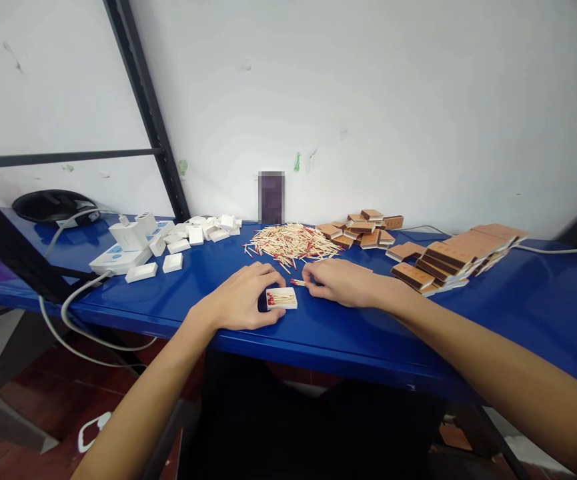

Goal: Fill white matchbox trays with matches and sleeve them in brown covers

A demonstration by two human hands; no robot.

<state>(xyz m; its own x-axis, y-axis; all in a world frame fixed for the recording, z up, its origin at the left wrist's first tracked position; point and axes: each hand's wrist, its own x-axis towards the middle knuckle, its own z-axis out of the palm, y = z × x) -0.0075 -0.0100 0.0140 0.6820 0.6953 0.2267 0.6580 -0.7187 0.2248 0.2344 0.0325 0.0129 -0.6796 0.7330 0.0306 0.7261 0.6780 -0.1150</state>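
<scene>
White tray [281, 298] lies on the blue surface [543, 313] near its front edge, part-filled with red-tipped sticks; left hand [241, 300] curls round its left side, grip closed on it and steadying it. Right hand [341, 283] rests just right of the tray, fingertips pinched on a few matches [298, 283] at its upper right corner. Judged partway: the loose match pile [291, 241] behind the hands is large, and empty trays [188, 235] and brown sleeves [363, 225] lie unused, while the stacked brown boxes [455, 257] at right look finished.
</scene>
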